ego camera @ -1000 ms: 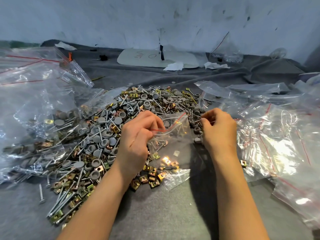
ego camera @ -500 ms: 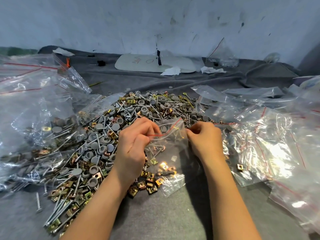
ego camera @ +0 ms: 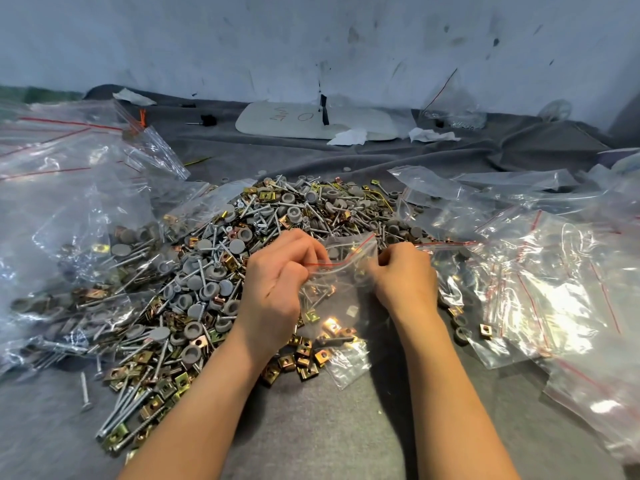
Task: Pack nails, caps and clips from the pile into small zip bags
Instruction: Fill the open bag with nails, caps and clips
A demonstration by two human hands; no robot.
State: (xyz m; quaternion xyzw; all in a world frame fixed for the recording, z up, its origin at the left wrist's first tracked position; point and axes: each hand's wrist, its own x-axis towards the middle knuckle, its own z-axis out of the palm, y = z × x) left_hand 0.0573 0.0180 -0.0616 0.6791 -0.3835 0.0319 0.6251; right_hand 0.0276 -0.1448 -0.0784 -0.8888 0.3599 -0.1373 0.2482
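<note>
A big pile [ego camera: 214, 271] of silver nails, grey round caps and brass-coloured clips lies on the grey cloth in the head view. A small clear zip bag [ego camera: 341, 306] with a red seal line hangs over the pile's right part, with a few clips and nails inside. My left hand [ego camera: 277, 289] pinches the bag's mouth at its left end. My right hand [ego camera: 405, 275] pinches the mouth at its right end, fingers curled on the plastic.
Filled zip bags [ego camera: 69, 237] are heaped at the left. A spread of empty zip bags [ego camera: 540, 278] covers the right side. A pale flat board [ego camera: 311, 119] and crumpled tissue [ego camera: 349, 136] lie by the back wall. Grey cloth [ego camera: 329, 427] spreads between my forearms.
My right hand moved left from the pile's right edge to the bag's mouth and took hold of it. My left hand kept its pinch on the bag.
</note>
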